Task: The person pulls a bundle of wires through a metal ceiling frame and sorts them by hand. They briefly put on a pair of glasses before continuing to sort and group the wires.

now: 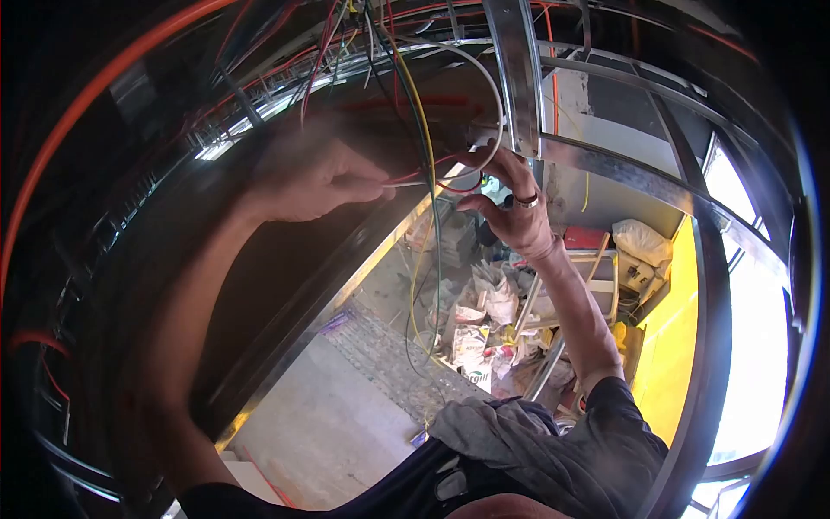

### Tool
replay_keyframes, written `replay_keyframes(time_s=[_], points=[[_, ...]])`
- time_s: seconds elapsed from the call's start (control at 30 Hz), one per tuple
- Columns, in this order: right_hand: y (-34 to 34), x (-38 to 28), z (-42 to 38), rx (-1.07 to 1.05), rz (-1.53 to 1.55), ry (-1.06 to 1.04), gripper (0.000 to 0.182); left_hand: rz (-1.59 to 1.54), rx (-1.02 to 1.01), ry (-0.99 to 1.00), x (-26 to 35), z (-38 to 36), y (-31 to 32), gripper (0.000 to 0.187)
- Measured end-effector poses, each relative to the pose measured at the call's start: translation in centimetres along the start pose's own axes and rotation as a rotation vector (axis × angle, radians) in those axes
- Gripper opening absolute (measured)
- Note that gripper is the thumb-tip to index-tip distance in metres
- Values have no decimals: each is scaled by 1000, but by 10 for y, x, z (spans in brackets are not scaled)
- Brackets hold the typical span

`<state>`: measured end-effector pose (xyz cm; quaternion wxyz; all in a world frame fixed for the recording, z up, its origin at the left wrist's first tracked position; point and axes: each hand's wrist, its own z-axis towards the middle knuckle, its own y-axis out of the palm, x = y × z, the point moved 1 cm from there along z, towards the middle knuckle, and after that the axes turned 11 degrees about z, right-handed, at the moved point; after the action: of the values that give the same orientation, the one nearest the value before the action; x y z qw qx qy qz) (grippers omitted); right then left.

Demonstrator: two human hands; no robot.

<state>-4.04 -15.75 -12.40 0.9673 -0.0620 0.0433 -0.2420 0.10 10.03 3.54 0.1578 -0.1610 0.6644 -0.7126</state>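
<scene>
My left hand (324, 180) is closed in a pinch on the ends of a red wire and a white wire (499, 82), left of the hanging bundle. The white wire loops down from above, past the fingers of my right hand (517, 208), and back toward the left pinch. A ring is on a finger of my right hand; its thumb and curled fingers stand apart around the looped wires. Between the hands hang a yellow wire (418, 99) and a dark green wire (435, 233).
A metal stud (516, 69) rises just beyond my right hand, joined to a crossing metal rail (618, 166). An orange conduit (65, 121) curves along the left. Below lie sacks (471, 346), a ladder-like frame (553, 303) and a concrete floor (320, 406). A yellow panel (670, 337) stands right.
</scene>
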Motion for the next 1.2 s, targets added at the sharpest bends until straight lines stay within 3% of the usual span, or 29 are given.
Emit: replay_keyframes(time_s=[0.03, 0.07, 0.17, 0.2, 0.23, 0.3, 0.33, 0.37, 0.43, 0.53, 0.7, 0.77, 0.83, 0.9, 0.93, 0.97, 1.03, 1.07, 1.1, 1.17, 1.2], points=[[2, 3, 0, 50, 97, -54, 72, 1, -8, 3, 0, 0, 0, 23], [-6, 6, 4, -11, 7, -137, 69, -61, -13, 14, -1, -1, -1, 23], [-10, 4, 19, -48, 32, -134, 66, -110, -27, 24, -1, -1, -1, 24], [-12, -3, 22, -10, 98, -108, 49, -94, -32, 24, -1, 0, -1, 25], [-11, -12, 25, -11, 99, -107, 49, -96, -32, 23, 0, 1, 0, 25], [-10, -33, 27, 246, 221, 288, 29, 180, 44, 66, 4, 7, 5, 29], [-12, -66, 43, 356, 227, 600, 20, 173, 42, 63, 6, 10, 11, 29], [-16, -70, 35, 351, 226, 605, 20, 221, 60, 43, 7, 14, 18, 31], [-27, -72, 17, 428, 692, 881, 26, 262, 75, 20, 8, 16, 26, 34], [-21, -99, -3, 528, 904, 1083, 31, 179, 132, -5, 15, 14, 25, 37], [-9, -92, 9, 495, 1003, 812, 35, 158, 260, 74, 36, 7, 18, 42], [-2, -93, 17, 492, 767, 748, 49, 180, 272, 64, 34, 2, 13, 37], [-3, -85, 19, 476, 812, 705, 50, 291, 120, -29, 29, -2, 10, 30], [-2, -82, 29, 311, 511, 479, 54, 254, 136, 27, 32, -5, 11, 25], [-11, -84, 43, 153, 210, 333, 56, 212, 152, 83, 34, -6, 11, 20], [-7, -78, 49, 153, 211, 333, 56, 212, 151, 83, 31, -7, 11, 20], [3, -70, 59, 226, 537, 282, 52, 109, 180, 103, 28, -8, 11, 17], [-8, -71, 61, 58, 540, 361, 47, 111, 187, 103, 29, -10, 8, 17], [-5, -71, 60, 55, 540, 356, 47, 178, 162, 116, 29, -12, 5, 15], [5, -70, 44, 198, 1096, 582, 43, 243, 138, 130, 34, -14, 2, 14], [7, -73, 34, 197, 1204, 646, 41, 301, 90, 155, 37, -16, 3, 13]])
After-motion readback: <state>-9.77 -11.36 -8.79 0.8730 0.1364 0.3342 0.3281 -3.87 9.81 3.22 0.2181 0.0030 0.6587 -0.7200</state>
